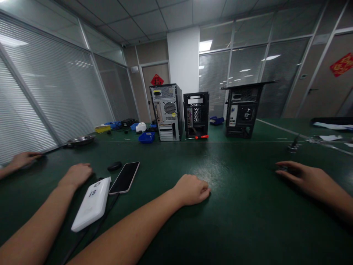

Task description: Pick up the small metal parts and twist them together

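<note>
My left hand (193, 190) rests on the green tabletop with its fingers curled in; nothing shows in it. At the right, my right hand (310, 180) lies low over the table, thumb and forefinger around a small dark, shiny thing (281, 168) too small to name. Beyond it stands a small dark upright object (293, 146). To the left of my left forearm are a white power bank (92, 206) with a black cable, a phone (125, 178) with a dark screen, and a black oval object (114, 166).
Three computer cases stand ahead: a grey one (167, 110), a black frame (196, 114) and a black one with its panel on top (241, 110). A red screwdriver (201, 137) and blue bins (146, 137) lie near them. A co-worker's hands (75, 175) are at left, near a metal dish (81, 140).
</note>
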### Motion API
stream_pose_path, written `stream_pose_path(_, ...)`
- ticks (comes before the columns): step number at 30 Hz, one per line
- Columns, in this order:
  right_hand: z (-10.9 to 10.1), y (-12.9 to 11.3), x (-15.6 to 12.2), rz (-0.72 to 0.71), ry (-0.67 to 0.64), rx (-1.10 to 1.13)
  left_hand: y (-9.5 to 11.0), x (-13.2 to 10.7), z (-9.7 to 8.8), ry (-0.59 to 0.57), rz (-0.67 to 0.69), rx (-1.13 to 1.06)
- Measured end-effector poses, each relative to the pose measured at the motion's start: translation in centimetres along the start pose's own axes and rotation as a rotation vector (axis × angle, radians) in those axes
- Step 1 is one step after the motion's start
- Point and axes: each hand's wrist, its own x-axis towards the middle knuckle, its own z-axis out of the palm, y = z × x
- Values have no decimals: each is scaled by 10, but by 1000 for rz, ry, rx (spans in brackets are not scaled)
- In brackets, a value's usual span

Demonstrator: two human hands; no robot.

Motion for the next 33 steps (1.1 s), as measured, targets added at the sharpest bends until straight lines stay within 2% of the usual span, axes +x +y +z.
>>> stream_pose_path(23,1,6,4,61,-33,12,0,1,4,7,-9,23)
stream_pose_path(33,-5,-6,-1,61,-36,39,0,0,2,8,-12,21)
